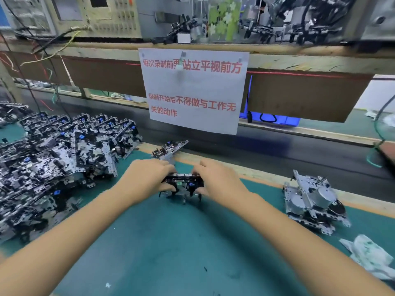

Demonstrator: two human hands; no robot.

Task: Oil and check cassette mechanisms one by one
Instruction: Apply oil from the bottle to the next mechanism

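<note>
The mechanism [182, 184] sits between both hands, low over the green surface [171, 242], and it serves as the landmark here. The left hand [147, 178] grasps its left end, fingers curled over the top edge and thumb underneath. The right hand [218, 178] grasps its right end the same way, fingers over the top and thumb at the near side. The mechanism is dark, with a small blue part on its near face and thin metal legs pointing down toward the surface; whether those legs touch it cannot be told.

Just beyond the mechanism, near the far edge of the surface, another unit [170, 149] lies tilted. To the left of the mechanism, a large pile [59, 163] of similar metal units covers that side of the surface, stacked in leaning rows. To the right of it, well apart, a small stack [314, 201] stands with round silver motors showing. Nearer than that stack and further right lies a crumpled rag [369, 257]. Above and behind the mechanism, a paper sign [192, 90] with red characters hangs from a wooden shelf [299, 54] that carries test gear.
</note>
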